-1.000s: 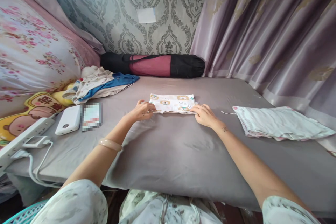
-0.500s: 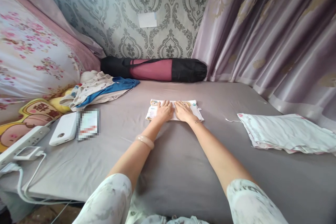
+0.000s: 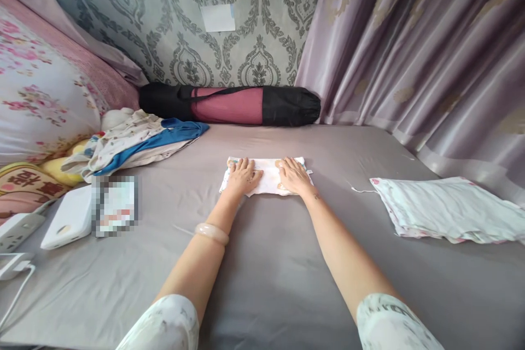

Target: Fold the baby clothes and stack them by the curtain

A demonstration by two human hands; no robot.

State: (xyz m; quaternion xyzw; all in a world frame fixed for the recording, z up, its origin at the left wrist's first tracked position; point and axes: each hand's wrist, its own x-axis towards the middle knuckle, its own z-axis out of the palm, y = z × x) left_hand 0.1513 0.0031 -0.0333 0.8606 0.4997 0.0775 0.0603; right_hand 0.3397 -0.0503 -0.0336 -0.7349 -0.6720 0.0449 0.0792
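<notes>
A small folded white cloth [image 3: 268, 176] with coloured prints lies on the grey sheet [image 3: 266, 262], in the middle of the view. My left hand [image 3: 244, 176] rests flat on its left part, fingers spread and palm down. On the right part lies my right hand [image 3: 294, 176], also palm down with fingers stretched out. Between the two hands a plain strip of the cloth shows. A pale bangle [image 3: 211, 233] is round my left wrist.
A black and pink long bag [image 3: 229, 105] lies along the wall. Crumpled clothes [image 3: 143, 139], a white power bank [image 3: 68, 216] and a power strip [image 3: 18, 229] are at left. Folded pale cloth [image 3: 447, 209] lies at right, beside the curtain [image 3: 369, 38].
My hands have moved apart across the folded cloth, from its middle out towards its two ends. The camera view has shifted slightly, and less of the left side shows.
</notes>
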